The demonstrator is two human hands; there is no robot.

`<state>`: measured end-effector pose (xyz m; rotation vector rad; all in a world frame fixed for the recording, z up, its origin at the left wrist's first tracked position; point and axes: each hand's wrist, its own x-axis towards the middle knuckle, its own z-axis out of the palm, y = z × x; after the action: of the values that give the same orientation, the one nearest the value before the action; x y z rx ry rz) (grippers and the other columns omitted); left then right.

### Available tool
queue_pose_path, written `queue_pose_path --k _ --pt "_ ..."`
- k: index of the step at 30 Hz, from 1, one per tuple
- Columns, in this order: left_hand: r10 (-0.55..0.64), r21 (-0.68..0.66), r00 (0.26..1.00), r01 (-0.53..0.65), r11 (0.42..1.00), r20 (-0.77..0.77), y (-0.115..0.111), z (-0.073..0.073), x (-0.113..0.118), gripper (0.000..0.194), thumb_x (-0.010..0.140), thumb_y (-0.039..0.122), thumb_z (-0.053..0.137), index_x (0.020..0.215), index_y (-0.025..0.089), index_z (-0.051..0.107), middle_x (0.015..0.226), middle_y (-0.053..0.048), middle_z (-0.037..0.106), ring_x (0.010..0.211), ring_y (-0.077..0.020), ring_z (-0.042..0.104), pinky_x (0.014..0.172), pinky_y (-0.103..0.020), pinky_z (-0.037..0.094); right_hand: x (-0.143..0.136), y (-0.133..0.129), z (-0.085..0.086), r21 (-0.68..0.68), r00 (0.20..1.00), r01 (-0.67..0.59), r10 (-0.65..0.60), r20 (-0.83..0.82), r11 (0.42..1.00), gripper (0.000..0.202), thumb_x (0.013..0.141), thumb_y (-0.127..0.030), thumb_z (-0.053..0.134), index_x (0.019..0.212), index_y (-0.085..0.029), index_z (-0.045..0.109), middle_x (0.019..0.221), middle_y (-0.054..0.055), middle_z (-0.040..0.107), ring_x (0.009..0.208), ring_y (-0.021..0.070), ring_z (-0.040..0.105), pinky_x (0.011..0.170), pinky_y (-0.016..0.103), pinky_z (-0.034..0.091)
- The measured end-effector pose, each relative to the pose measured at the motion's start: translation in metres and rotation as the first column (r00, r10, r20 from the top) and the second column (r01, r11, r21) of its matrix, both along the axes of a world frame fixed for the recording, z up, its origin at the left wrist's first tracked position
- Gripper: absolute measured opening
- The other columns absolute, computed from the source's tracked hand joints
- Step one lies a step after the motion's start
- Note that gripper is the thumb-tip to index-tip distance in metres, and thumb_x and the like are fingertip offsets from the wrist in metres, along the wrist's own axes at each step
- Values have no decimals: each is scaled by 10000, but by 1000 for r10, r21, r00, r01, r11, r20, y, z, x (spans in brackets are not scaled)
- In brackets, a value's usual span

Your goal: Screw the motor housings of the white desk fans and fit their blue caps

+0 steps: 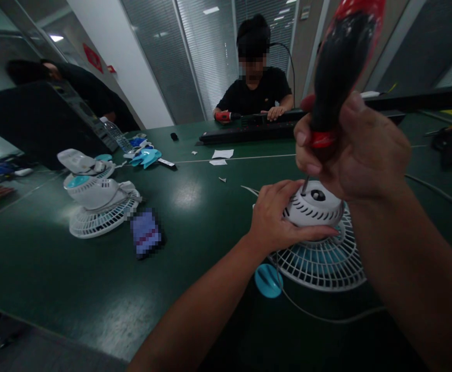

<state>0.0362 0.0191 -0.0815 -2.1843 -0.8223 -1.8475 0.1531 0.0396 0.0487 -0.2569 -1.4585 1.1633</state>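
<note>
A small white fan (319, 253) lies face down on the green table (195, 248), its round grille with teal blades underneath and its white motor housing (314, 205) on top. My left hand (278, 217) grips the left side of that housing. My right hand (350, 147) is closed around the black-and-red handle of a screwdriver (340, 67), held upright, with its thin metal tip touching the housing's top near a dark hole. A teal knob (268, 280) sits at the grille's near-left edge.
Other white fans and parts (98, 199) lie at the left, with teal blades (145, 157) behind them. Paper scraps (222, 154) and a long black power strip (249, 133) lie ahead. A person in black sits opposite; another person leans in at far left. A thin cable (327, 318) trails near me.
</note>
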Motion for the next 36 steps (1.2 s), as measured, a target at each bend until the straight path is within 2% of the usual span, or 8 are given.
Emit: queue_pose_path --k 4,7,9,13,18,23,29,36 --pt "27 -18 999 -28 999 -35 -2 3 -1 863 754 852 656 1282 174 575 1154 -127 756 1044 -242 718 891 -406 574 2 0 -1 -13 998 55 -55 -23 998 427 771 -515 854 934 -198 621 838 15 740 609 137 692 493 253 519" --pt "17 -39 999 -19 999 -36 -2 2 -3 885 730 853 679 1296 181 575 1161 -132 758 1048 -255 719 903 -429 574 2 -1 -1 3 999 41 -41 -17 999 458 756 -474 873 918 -227 523 889 5 767 641 156 720 546 280 573" --pt "3 -96 998 -9 995 -58 -2 0 -4 927 703 845 714 1336 187 556 1195 -142 752 1080 -274 713 938 -465 565 1 -2 -2 29 1000 14 -13 -6 999 471 774 -430 864 958 -249 470 885 -13 760 558 129 668 445 244 501" --pt "-5 -192 994 -17 981 -111 -1 -4 -5 1004 647 865 739 1351 174 553 1233 -156 742 1103 -292 705 958 -497 560 1 -3 0 19 1000 -10 9 16 1000 469 799 -388 847 1050 -259 473 757 -70 663 362 35 387 329 199 208" --pt "15 -107 997 -23 994 -75 0 -3 -4 948 696 869 693 1317 164 566 1180 -154 758 1056 -269 720 921 -458 572 0 -3 4 -57 998 -47 49 27 997 521 766 -612 791 1110 -253 634 716 -47 561 348 43 271 363 284 98" --pt "3 -165 995 -20 986 -102 0 -4 -4 985 674 872 712 1344 168 552 1216 -160 745 1093 -290 705 944 -487 560 2 2 0 -23 999 -36 36 20 999 393 861 -547 716 1099 -238 661 766 -11 589 385 70 370 369 285 205" --pt "12 -138 995 -26 990 -99 1 -5 -5 974 683 884 690 1348 187 548 1217 -152 742 1088 -281 704 946 -465 552 3 2 -1 -70 999 -37 36 -12 997 461 772 -511 842 1037 -215 607 906 -1 696 565 120 653 415 255 452" --pt "17 -181 995 -35 983 -101 0 -4 -5 993 641 887 720 1340 198 568 1220 -149 743 1084 -297 704 939 -491 558 3 -3 0 7 999 -34 34 27 999 452 801 -436 835 957 -250 453 938 -38 749 539 144 691 412 261 515"
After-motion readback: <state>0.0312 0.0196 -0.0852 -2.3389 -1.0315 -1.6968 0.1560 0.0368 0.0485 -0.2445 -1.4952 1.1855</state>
